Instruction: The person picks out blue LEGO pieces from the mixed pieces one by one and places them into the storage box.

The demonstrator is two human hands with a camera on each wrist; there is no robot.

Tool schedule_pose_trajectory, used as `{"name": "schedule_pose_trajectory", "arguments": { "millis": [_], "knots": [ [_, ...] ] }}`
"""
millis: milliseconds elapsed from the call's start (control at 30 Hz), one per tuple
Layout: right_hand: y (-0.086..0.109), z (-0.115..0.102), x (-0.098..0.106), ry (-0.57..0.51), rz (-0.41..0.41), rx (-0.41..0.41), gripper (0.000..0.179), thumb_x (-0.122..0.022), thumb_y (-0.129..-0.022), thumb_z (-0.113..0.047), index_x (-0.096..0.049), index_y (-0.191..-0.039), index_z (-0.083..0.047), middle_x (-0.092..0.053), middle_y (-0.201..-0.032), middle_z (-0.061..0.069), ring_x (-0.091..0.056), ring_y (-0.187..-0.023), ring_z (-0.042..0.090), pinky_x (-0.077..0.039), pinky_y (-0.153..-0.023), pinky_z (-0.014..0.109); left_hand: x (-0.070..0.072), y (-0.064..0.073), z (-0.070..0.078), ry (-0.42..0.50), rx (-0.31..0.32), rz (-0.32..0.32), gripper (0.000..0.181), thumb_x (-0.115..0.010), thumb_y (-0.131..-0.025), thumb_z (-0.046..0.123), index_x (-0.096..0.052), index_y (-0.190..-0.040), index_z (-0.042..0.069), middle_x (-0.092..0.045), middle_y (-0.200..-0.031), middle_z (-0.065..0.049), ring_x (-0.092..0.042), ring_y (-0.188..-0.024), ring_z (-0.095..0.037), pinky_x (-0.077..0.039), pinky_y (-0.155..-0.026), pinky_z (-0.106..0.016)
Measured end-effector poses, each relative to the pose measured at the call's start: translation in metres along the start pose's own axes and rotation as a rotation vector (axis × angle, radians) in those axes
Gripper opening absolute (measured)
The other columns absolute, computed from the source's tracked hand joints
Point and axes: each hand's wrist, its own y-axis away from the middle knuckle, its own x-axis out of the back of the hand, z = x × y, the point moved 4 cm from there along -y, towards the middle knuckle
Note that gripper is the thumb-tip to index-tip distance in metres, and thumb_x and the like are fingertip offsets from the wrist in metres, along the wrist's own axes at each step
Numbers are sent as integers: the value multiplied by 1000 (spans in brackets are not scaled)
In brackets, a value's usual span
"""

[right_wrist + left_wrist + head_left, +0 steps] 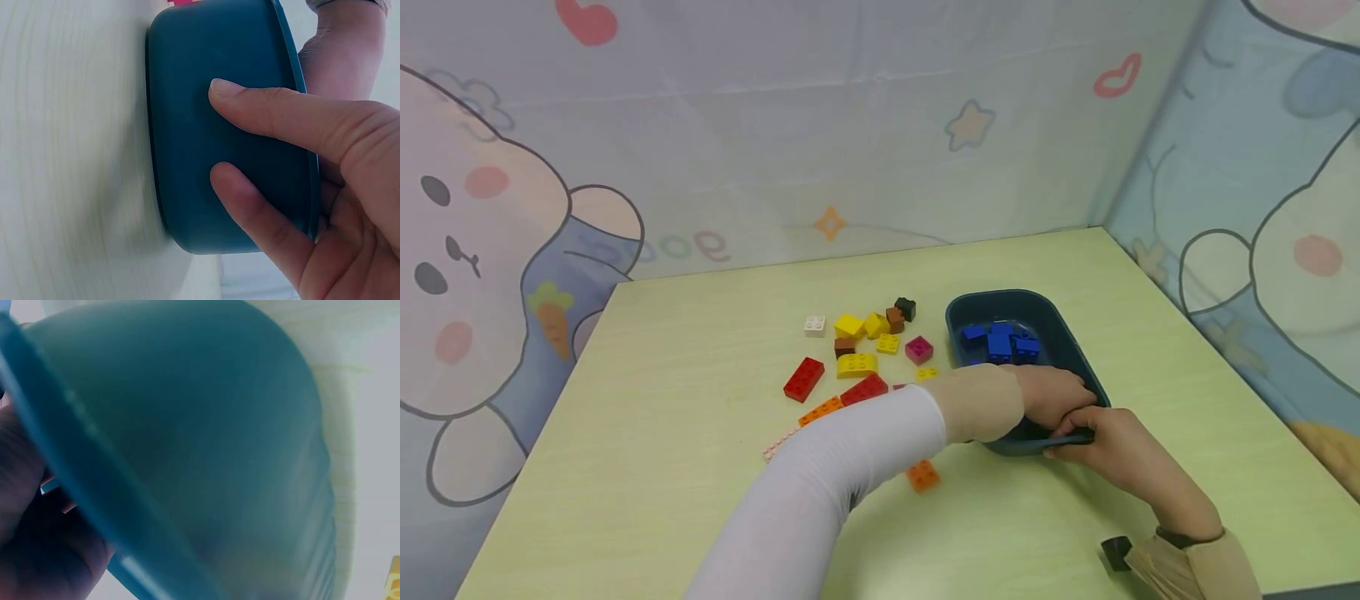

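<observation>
A dark teal plastic bin (1067, 333) stands on the table with several blue toy bricks (1000, 346) inside. My left hand (1052, 394) reaches across into its near right part, fingers bent down. In the left wrist view the left hand (50, 531) lies beside the bin's rim (94, 444); whether it holds anything is hidden. My right hand (1108, 442) grips the near right corner of the bin. In the right wrist view the thumb and one finger of the right hand (337, 187) press the outer wall (219, 137), the other fingers behind the rim.
Left of the bin lie loose bricks: a red brick (804, 380), a white brick (815, 326), a yellow curved brick (857, 365), a magenta brick (919, 350) and several others. An orange brick (922, 476) lies near the left forearm. A printed curtain (880, 150) hangs behind the table.
</observation>
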Motion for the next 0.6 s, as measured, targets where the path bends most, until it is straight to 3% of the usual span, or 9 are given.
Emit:
{"name": "schedule_pose_trajectory", "arguments": {
  "millis": [333,600],
  "knots": [
    [1,-1,0,-8,-2,0,15,-87,-77,-17,-73,-82,-19,-69,-82,-11,-62,-76,8,-51,-69,28,-2,-2,-1,13,13,4,23,-56,-104,29,-62,-126,24,-58,-124,9,-51,-112,-3,-39,-94,-16],
    [0,0,0,-13,0,7,15,-88,-77,-17,-73,-82,-18,-69,-81,-11,-61,-74,5,-51,-67,27,6,4,0,2,10,-3,18,-63,-101,27,-63,-119,23,-58,-116,8,-48,-100,-5,-39,-87,-17]
  ]
}}
